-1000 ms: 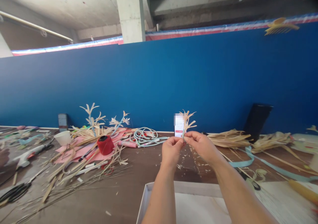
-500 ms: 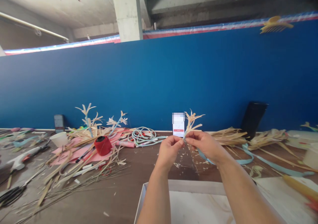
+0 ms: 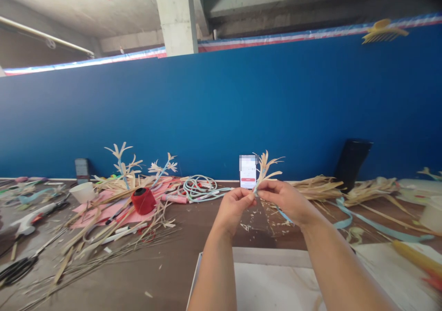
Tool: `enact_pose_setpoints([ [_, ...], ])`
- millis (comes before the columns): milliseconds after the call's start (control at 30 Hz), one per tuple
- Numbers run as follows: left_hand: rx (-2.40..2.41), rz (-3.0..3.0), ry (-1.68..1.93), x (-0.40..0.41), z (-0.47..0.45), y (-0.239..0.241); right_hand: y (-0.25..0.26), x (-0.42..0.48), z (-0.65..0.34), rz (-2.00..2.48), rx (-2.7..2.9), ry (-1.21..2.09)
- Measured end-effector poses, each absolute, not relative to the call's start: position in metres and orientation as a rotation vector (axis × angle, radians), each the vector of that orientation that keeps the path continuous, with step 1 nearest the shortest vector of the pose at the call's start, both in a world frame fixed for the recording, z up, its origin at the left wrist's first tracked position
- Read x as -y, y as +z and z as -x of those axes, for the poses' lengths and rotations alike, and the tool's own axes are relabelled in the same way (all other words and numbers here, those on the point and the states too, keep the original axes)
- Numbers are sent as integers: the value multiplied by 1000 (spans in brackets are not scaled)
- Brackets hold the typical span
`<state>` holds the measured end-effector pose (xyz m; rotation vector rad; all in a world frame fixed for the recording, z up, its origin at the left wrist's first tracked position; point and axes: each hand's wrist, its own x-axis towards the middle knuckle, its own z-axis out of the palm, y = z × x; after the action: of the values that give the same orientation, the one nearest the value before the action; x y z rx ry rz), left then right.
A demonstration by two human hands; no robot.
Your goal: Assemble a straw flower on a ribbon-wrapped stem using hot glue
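Between my hands stands a straw flower (image 3: 265,167) with pale, pointed strips fanning upward. My left hand (image 3: 239,201) pinches its stem low down, thumb against fingers. Close beside it, touching or nearly so, my right hand (image 3: 281,198) is closed on the same stem and a light blue ribbon (image 3: 283,214), which trails below the palm. The ribbon's long tail (image 3: 383,230) lies on the table to the right. Fingers hide the exact spot where ribbon and stem meet. Behind the flower a phone (image 3: 247,172) with a lit screen stands upright.
Left lie a red thread spool (image 3: 143,201), pink paper (image 3: 100,208), a glue gun (image 3: 31,219), scissors (image 3: 20,270) and a paper cup (image 3: 83,192). Two finished-looking straw flowers (image 3: 119,152) stand behind. A coiled cable (image 3: 200,189), straw bundles (image 3: 316,187) and a white box (image 3: 272,256) surround my hands.
Both hands stay in nearly the same place, still pinching the stem. The ribbon below my right hand hangs slightly differently. The view has shifted very little.
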<state>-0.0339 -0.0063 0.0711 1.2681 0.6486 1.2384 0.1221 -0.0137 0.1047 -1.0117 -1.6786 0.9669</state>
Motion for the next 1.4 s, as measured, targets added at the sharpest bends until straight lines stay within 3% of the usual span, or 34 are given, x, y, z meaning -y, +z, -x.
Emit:
enact_pose_setpoints([
  [267,-602,-1236,1211,3,35,68,102,15,-124,990,1625,1074],
  [733,-642,-1325,1269,2,35,66,107,12,-121,1136,1769,717],
  [1400,-1010,-1400,1534,0,14,63,101,11,-111,1225,1615,641],
])
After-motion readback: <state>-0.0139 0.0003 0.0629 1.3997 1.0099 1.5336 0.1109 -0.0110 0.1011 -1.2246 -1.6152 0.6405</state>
